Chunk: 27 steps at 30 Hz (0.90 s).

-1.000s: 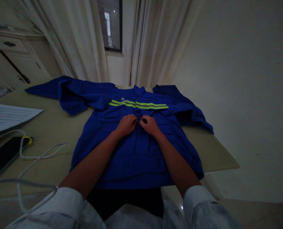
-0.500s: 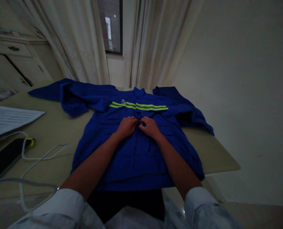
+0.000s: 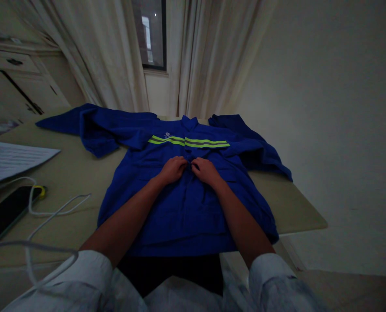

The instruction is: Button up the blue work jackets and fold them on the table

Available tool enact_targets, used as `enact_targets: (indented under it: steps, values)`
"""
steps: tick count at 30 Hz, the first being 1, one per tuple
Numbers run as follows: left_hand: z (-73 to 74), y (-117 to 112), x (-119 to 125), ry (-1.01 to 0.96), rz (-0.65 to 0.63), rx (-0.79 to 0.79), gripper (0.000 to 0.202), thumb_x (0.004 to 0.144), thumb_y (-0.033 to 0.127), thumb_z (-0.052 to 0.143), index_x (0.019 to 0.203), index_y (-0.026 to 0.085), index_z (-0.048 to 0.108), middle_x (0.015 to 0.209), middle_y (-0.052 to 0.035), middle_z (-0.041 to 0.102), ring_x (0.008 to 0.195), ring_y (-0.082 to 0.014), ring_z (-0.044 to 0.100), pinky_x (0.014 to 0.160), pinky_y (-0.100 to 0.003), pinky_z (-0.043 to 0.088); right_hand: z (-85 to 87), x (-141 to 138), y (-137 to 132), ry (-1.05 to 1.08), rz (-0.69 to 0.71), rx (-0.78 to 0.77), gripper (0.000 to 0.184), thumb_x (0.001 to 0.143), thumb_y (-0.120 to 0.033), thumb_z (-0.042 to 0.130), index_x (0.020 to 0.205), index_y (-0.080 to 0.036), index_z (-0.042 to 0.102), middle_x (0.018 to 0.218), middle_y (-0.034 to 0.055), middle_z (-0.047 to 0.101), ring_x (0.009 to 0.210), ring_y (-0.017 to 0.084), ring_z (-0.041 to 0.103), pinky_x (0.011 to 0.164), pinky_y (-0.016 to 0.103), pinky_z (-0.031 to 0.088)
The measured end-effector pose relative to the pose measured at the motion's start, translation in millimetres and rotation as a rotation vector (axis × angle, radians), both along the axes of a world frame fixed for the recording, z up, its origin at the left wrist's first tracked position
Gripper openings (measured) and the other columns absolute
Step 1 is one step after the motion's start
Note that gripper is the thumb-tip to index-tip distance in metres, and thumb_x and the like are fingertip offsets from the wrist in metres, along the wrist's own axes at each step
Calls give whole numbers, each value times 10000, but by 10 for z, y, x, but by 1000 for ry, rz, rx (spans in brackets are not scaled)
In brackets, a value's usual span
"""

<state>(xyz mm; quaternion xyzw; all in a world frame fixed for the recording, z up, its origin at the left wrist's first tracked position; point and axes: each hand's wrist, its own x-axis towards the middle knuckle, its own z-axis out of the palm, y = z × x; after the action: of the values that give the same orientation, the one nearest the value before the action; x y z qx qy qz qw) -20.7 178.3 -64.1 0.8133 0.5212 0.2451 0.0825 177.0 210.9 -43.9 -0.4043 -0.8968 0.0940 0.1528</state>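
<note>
A blue work jacket with two yellow-green reflective stripes lies front-up on a pale table, sleeves spread to both sides. My left hand and my right hand meet at the jacket's front closure just below the stripes. Both hands have their fingers curled and pinched on the cloth at the middle seam; whatever small part they hold is hidden by the fingers.
On the left of the table lie a sheet of paper, a dark phone and a white cable. Curtains and a window stand behind; a cabinet is at far left. The table's right edge drops to the floor.
Both hands stay at the same spot on the jacket's front seam, with only slight finger movement. The view shifts a little.
</note>
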Motion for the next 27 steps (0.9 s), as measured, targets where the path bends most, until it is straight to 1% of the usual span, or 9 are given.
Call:
enact_targets:
  steps: [3,6,11,15,18,22,24,27]
  values:
    - [11,-9,10,25,16,4,288,973,156,447,969,196,732,977,-99,697,944,-249,620,879,-390,490,36,4,-28,-34,-24,11,205,1027,-236,546,1071,-196,742,1071,104,726,942,223,652,789,305,435]
    - [26,-20,13,32,2,8,298,986,165,439,979,195,735,991,-101,700,945,-249,620,877,-391,487,43,-18,-64,-42,-66,17,221,1034,-249,541,1067,-195,752,1076,118,736,944,240,663,779,321,440]
    - [40,-17,-1,33,-14,6,275,996,201,477,1029,202,750,982,-95,710,952,-248,632,891,-390,483,26,-31,-66,34,-161,9,220,1023,-267,556,1055,-212,767,1073,109,751,930,233,675,774,312,443]
    - [26,-20,-24,56,-53,16,273,1007,208,477,1034,211,749,1016,-93,717,985,-249,632,899,-395,470,10,7,-6,101,-132,-39,199,996,-251,585,1011,-208,779,1031,85,778,932,219,692,783,291,450]
    - [30,-51,-30,94,-80,37,280,1006,190,465,1025,215,743,1036,-99,706,1000,-252,622,880,-400,458,-7,38,34,118,-118,-88,173,963,-246,622,954,-213,791,951,58,796,856,199,705,750,275,448]
    - [77,-107,-1,126,-95,76,260,1025,277,488,972,208,733,991,-93,686,990,-250,616,893,-402,444,-50,41,54,173,-150,-129,159,930,-262,654,911,-210,802,886,48,803,798,189,717,712,266,445]
    - [105,-135,29,144,-100,86,251,1024,290,502,991,210,737,995,-90,687,986,-249,614,882,-398,441,-74,22,60,206,-178,-138,159,925,-269,661,889,-205,802,873,49,804,799,188,724,710,263,447]
    - [121,-180,65,162,-102,114,269,1031,267,484,1052,219,747,1010,-93,697,994,-251,612,877,-403,435,-73,3,75,244,-252,-154,175,926,-293,667,846,-195,788,859,55,798,805,190,727,712,261,458]
